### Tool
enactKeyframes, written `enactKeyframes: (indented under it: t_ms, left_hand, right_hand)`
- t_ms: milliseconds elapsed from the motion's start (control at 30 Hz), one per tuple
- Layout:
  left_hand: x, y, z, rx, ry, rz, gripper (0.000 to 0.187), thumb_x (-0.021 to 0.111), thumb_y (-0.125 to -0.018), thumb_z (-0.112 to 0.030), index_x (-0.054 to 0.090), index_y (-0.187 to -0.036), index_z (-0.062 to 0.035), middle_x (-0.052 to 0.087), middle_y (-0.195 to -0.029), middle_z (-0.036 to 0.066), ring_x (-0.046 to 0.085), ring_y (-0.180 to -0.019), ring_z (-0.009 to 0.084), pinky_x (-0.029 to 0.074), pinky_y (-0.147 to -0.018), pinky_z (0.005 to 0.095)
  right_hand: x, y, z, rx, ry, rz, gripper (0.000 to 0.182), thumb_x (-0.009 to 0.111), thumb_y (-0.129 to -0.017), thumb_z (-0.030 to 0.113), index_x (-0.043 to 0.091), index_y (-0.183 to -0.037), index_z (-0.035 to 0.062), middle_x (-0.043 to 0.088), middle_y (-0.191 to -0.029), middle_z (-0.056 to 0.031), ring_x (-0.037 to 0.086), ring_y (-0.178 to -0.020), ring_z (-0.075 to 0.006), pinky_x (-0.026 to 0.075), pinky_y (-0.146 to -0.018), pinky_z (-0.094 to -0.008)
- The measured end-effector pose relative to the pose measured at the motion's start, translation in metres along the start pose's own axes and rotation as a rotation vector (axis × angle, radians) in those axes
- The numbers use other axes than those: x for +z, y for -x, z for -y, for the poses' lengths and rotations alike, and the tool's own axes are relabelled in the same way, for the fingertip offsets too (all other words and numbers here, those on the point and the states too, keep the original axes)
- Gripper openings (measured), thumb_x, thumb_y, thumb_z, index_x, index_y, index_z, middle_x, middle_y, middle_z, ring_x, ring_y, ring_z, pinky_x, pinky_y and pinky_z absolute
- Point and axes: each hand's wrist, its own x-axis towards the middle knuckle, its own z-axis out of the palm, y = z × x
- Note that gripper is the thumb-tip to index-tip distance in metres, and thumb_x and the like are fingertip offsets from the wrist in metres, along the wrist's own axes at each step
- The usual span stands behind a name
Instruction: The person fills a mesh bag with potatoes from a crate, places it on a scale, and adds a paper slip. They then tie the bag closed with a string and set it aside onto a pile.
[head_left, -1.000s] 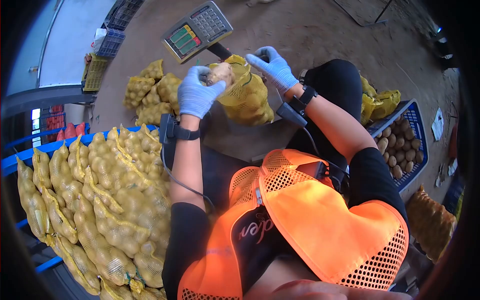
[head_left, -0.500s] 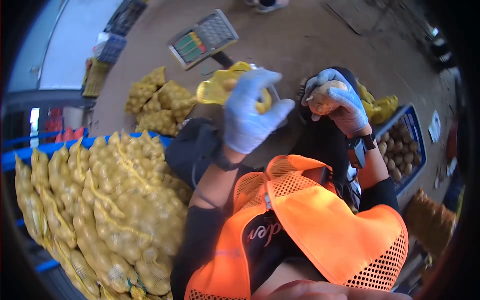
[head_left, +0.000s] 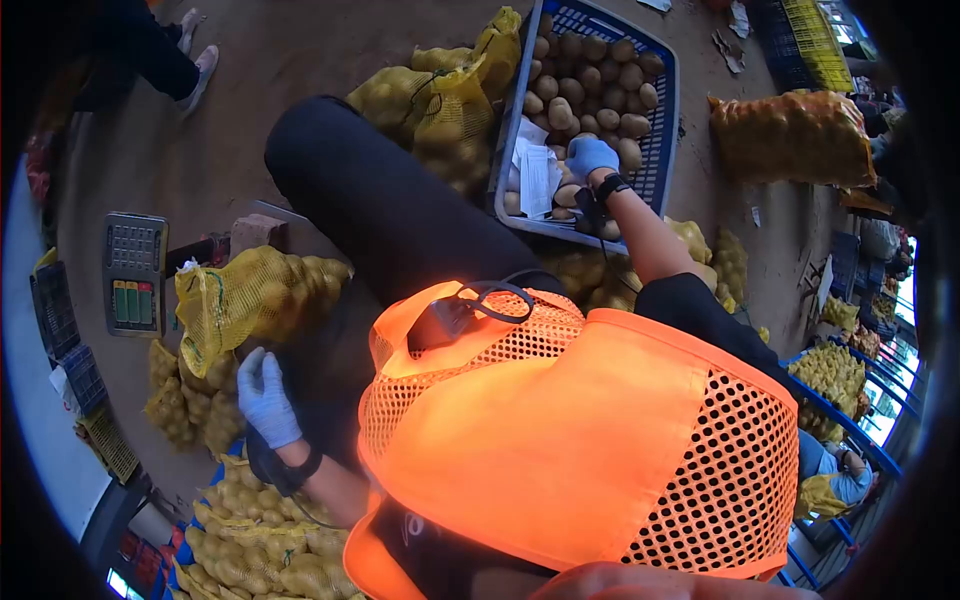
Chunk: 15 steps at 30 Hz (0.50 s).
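Note:
My right hand (head_left: 592,158), in a pale blue glove, reaches into a blue plastic crate (head_left: 497,180) of brown potatoes (head_left: 590,75). Its fingers curl down among the potatoes; whatever they hold is hidden. White papers (head_left: 535,170) lie in the crate beside that hand. On the left, my gloved left hand (head_left: 268,398) is open and empty, fingers stretched out, just below a yellow mesh bag (head_left: 265,295) partly filled with potatoes. Behind this bag stands a scale's keypad panel (head_left: 136,275).
Filled mesh bags (head_left: 450,110) lean beside the crate, and more bags (head_left: 270,540) are piled at lower left. A large sack (head_left: 790,138) lies at right. Another person's legs (head_left: 150,55) show at upper left; a person (head_left: 835,475) is at far right.
My view has swung right. My right hand, which held a potato in front of me, is now down in the crate. My left hand is now low beside the mesh bag.

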Motion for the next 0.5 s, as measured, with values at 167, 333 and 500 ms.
enactKeyframes:
  t_ms: [167, 333, 500]
  left_hand:
    - [0.028, 0.001, -0.026, 0.022, 0.006, 0.089, 0.023, 0.061, -0.085, -0.005, 0.06, -0.108, -0.0001, 0.062, -0.095, 0.005, 0.057, -0.085, 0.0099, 0.047, -0.079, 0.023]
    - [0.046, 0.005, -0.034, 0.098, -0.08, 0.182, 0.024, 0.063, -0.084, -0.005, 0.06, -0.107, -0.0014, 0.063, -0.094, 0.005, 0.057, -0.082, 0.01, 0.047, -0.076, 0.023]
    - [0.044, 0.011, -0.034, 0.098, -0.113, 0.203, 0.021, 0.063, -0.085, -0.006, 0.061, -0.105, -0.002, 0.062, -0.093, 0.003, 0.056, -0.081, 0.0085, 0.046, -0.075, 0.0211]
  right_hand:
    - [0.009, 0.035, 0.061, 0.084, -0.301, -0.011, 0.05, 0.063, -0.072, 0.051, 0.07, -0.092, 0.0057, 0.066, -0.098, -0.0157, 0.063, -0.09, -0.0308, 0.049, -0.08, -0.0372]
    - [0.03, 0.034, 0.065, -0.019, -0.223, 0.14, 0.05, 0.067, -0.07, 0.051, 0.069, -0.088, 0.0038, 0.067, -0.083, -0.0156, 0.065, -0.079, -0.0272, 0.05, -0.074, -0.0352]
    - [-0.012, 0.026, 0.053, -0.117, -0.43, 0.244, 0.037, 0.067, -0.077, 0.036, 0.068, -0.085, 0.0005, 0.064, -0.068, -0.0092, 0.061, -0.065, -0.0153, 0.049, -0.065, -0.027]
